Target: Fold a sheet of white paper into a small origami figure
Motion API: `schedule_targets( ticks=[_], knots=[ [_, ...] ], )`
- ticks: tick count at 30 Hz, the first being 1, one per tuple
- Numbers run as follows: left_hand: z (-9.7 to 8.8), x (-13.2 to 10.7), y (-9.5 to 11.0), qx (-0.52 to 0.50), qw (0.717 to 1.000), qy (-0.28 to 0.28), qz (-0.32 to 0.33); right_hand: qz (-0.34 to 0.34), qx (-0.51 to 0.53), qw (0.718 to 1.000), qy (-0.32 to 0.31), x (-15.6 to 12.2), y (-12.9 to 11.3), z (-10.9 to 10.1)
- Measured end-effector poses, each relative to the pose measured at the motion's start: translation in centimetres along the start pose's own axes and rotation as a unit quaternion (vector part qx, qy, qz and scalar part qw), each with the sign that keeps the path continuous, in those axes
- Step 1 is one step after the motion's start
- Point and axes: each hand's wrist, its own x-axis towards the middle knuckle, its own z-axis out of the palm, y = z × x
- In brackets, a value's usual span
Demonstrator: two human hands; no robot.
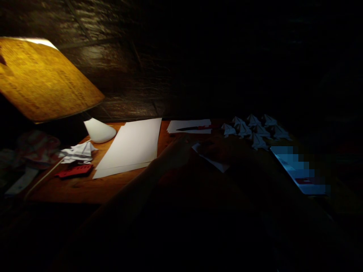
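Observation:
The scene is very dark. My left forearm comes in from the lower left, and my left hand (205,148) rests on a small white piece of paper (218,165) at the middle of the wooden table (85,187). My right hand (231,153) is only a dim shape beside it, over the same paper. The fingers of both hands are lost in shadow. Several folded white paper figures (256,131) lie in a cluster just beyond the hands, to the right.
A lit lamp with an amber shade (42,79) and white base (99,130) stands at the left. Large white sheets (132,147) lie beside it. A cutter (195,128) rests on a paper stack (188,124). Crumpled paper (78,152), a red object (75,170) and a glowing screen (299,170) are also there.

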Motion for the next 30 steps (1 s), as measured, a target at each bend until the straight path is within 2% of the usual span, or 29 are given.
schedule_targets(
  ticks=[4,11,14,21,27,30],
  knots=[
    [0.4,-0.2,0.9,0.003,1.0,0.015,0.016,0.059,-0.055,0.997,-0.007,0.1,-1.3,-1.0],
    [1.2,0.2,1.5,-0.021,0.998,0.043,-0.037,0.001,-0.034,0.999,-0.04,0.7,-1.5,-1.5],
    [1.4,0.4,1.7,0.001,0.997,0.062,-0.055,0.001,-0.028,0.998,-0.048,0.7,-1.8,-1.9],
    [0.7,0.3,2.1,0.042,0.996,0.053,-0.058,0.127,-0.021,0.991,-0.027,0.4,-3.5,-2.6],
    [0.5,0.3,2.3,0.058,0.995,0.04,-0.064,0.144,-0.044,0.988,0.032,0.2,-1.7,-1.7],
    [0.5,0.3,2.2,0.066,0.995,0.042,-0.062,0.142,-0.035,0.989,0.027,0.1,-1.0,-1.7]
  ],
)
